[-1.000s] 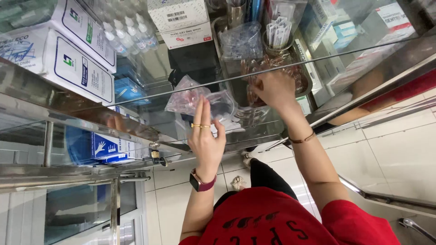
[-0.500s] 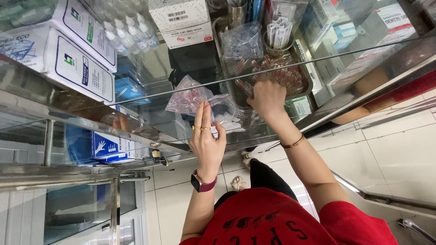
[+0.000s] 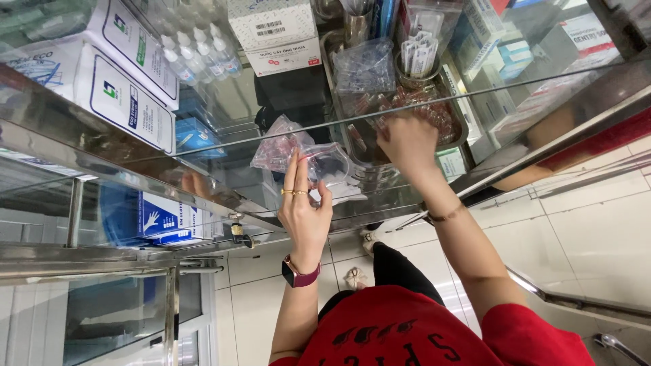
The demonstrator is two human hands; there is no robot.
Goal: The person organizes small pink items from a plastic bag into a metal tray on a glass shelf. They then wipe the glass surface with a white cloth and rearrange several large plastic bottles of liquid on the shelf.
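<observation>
My left hand (image 3: 305, 213), with rings and a dark red wristwatch, pinches the mouth of a clear plastic bag (image 3: 298, 152) that holds small red-tinted items. The bag rests on the glass top of a steel cart. My right hand (image 3: 407, 142), a thin bracelet on its wrist, reaches into a steel tray (image 3: 458, 125) filled with several small red-tinted tubes. Its fingers curl down among them, and I cannot tell whether they grip any.
White cartons (image 3: 129, 95), small clear bottles (image 3: 196, 51), a white box (image 3: 274, 34), a steel cup (image 3: 356, 27) and clear packets (image 3: 366, 68) crowd the cart. A blue glove box (image 3: 169, 217) sits on the lower shelf. White floor tiles lie to the right.
My right hand has shifted slightly within the tray and its fingers have curled downward. My left hand and the bag stay almost still.
</observation>
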